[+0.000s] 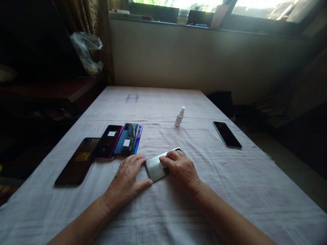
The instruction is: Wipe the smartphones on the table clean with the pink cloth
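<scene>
Room dim; daylight enters by the window (196, 5) beyond the spray bottle, above a plain pale wall (158, 54). Surface: a table spread with a white, faintly checked cloth (163, 102). Landmark for all positions: the small white plastic spray bottle (180, 117), upright on the cloth.

Silver-grey rectangular phone (154, 166): flat and slightly skewed, on my side of the bottle, back up, a dark camera area at its far right end.

My left hand (129, 175), left of and nearer me than the bottle: thumb spread well away from the fingers, spanning the silver phone's left end and holding it there. My right hand (182, 168), on the bottle's near side: fingers curled over the silver phone's right half, thumb and forefinger nearly together at a small pale patch (163, 164). I cannot tell whether they pinch anything.

Left of the bottle and nearer me: a dark brown phone (76, 166) with a tan label; a black phone with magenta edges (108, 143) overlapping its corner; a glossy blue phone (127, 136). The latter two bear white labels. Well right of the bottle, slightly nearer me: a black-screened phone (227, 134), face up.
</scene>
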{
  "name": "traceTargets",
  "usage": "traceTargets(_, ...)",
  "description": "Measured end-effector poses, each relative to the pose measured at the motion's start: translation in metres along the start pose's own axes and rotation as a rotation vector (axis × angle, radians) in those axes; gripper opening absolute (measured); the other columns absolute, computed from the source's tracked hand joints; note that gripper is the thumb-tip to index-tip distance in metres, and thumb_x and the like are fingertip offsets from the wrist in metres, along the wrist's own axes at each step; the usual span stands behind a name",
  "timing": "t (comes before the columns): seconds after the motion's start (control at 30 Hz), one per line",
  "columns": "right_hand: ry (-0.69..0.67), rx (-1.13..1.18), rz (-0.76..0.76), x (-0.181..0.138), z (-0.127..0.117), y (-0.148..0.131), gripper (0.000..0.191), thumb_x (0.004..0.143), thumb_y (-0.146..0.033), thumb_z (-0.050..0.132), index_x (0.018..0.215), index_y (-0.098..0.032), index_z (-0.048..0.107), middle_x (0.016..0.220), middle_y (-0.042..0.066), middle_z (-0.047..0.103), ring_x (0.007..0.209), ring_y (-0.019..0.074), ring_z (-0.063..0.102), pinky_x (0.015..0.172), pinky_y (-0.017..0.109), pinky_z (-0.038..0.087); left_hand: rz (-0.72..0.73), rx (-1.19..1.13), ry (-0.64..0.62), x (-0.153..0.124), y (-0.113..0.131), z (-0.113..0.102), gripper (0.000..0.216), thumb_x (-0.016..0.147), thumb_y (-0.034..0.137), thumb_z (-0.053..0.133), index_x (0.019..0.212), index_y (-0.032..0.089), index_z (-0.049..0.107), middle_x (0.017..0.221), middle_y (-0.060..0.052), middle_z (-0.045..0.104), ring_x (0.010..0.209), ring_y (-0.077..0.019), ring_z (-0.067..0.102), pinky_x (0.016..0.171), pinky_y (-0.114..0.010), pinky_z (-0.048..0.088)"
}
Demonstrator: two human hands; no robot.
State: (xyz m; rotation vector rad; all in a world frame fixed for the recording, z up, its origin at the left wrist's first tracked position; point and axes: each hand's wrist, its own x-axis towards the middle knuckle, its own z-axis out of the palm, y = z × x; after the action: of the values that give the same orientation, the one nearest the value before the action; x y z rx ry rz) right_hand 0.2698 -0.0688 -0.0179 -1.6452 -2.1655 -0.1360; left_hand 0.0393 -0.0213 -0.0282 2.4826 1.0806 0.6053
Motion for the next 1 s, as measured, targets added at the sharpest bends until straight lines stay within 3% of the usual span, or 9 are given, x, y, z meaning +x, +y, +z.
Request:
traceTargets(0.2, 0.037, -0.032, 0.060, -0.009, -0.003, 0.008, 0.028, 0.087, -0.007, 0.059, 0.101, -0.025, 0.074, 0.093, 0.005, 0.068, 0.085, 0.0197, 0.057, 0.073, 0.027, 0.045, 0.003, 0.010, 0.013, 0.000, 0.000, 0.001, 0.056, 0.073, 0.035, 0.077, 0.123, 0.020, 0.058, 0.128, -0.010, 0.062, 0.122, -0.0316, 0.055, 0.107, -0.051, 0.044)
traceTargets(0.4, 0.050, -0.006, 0.014, -0.005, 0.001, 0.001, 0.026, 0.087, -0.009, 0.059, 0.101, -0.025, 0.074, 0.093, 0.005, 0.068, 0.083, 0.0196, 0.058, 0.073, 0.028, 0.046, -0.005, 0.022, 0.002, 0.000, -0.001, 0.002, 0.057, 0.072, 0.036, 0.078, 0.123, 0.020, 0.058, 0.128, -0.011, 0.063, 0.123, -0.0323, 0.054, 0.107, -0.052, 0.043)
traceTargets(0.63, 0.105, 0.002, 0.079, -0.011, -0.005, 0.021, 0.032, 0.087, -0.006, 0.054, 0.103, -0.025, 0.074, 0.091, 0.006, 0.067, 0.085, 0.0201, 0.059, 0.074, 0.028, 0.048, 0.010, 0.024, 0.007, 0.001, -0.002, 0.001, 0.056, 0.073, 0.038, 0.076, 0.124, 0.020, 0.059, 0.128, -0.011, 0.063, 0.122, -0.0319, 0.055, 0.107, -0.051, 0.044)
traceTargets(1.0, 0.119, 0.131, -0.037, -0.037, -0.012, 0.017, 0.033, 0.090, -0.008, 0.048, 0.108, -0.022, 0.071, 0.093, 0.007, 0.067, 0.085, 0.0197, 0.059, 0.075, 0.029, 0.051, 0.028, 0.100, 0.005, -0.002, -0.002, 0.004, 0.061, 0.075, 0.039, 0.074, 0.130, 0.018, 0.055, 0.133, -0.013, 0.061, 0.126, -0.0331, 0.052, 0.108, -0.052, 0.043)
